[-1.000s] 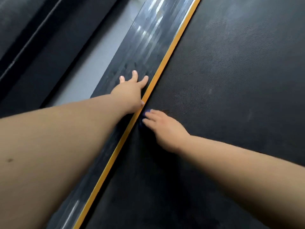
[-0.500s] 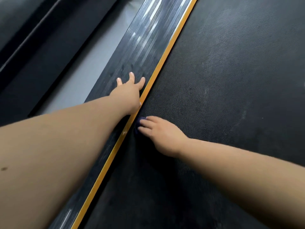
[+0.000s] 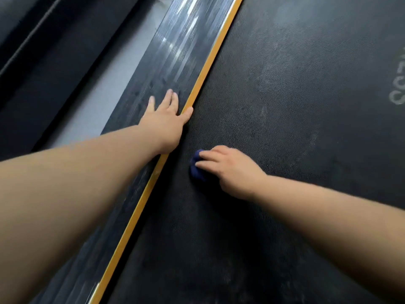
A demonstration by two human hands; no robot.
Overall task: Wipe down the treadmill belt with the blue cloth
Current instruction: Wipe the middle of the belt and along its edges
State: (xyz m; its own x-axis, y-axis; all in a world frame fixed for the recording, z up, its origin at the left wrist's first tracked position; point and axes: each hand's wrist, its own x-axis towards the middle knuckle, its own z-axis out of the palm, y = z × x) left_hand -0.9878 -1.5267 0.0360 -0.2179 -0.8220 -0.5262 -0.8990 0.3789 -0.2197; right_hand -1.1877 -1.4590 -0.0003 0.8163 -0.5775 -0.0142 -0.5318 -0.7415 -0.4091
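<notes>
The black textured treadmill belt (image 3: 285, 106) fills the right and middle of the view. A small bunched dark blue cloth (image 3: 197, 168) lies on the belt near its left edge. My right hand (image 3: 232, 170) covers most of the cloth, its fingers curled over it and pressing it onto the belt. My left hand (image 3: 165, 121) lies flat with straight fingers on the ribbed side rail (image 3: 175, 51), its thumb reaching over the orange strip (image 3: 210, 62) onto the belt. Both forearms stretch in from the bottom.
The orange strip runs diagonally between rail and belt. A grey floor gap (image 3: 94, 102) lies left of the rail, with another dark machine edge (image 3: 43, 40) beyond it. Pale lettering (image 3: 397, 91) shows on the belt at the right edge.
My right hand has slid the cloth right, away from the orange strip onto the open belt. More of the cloth shows now. My left hand stays flat on the rail.
</notes>
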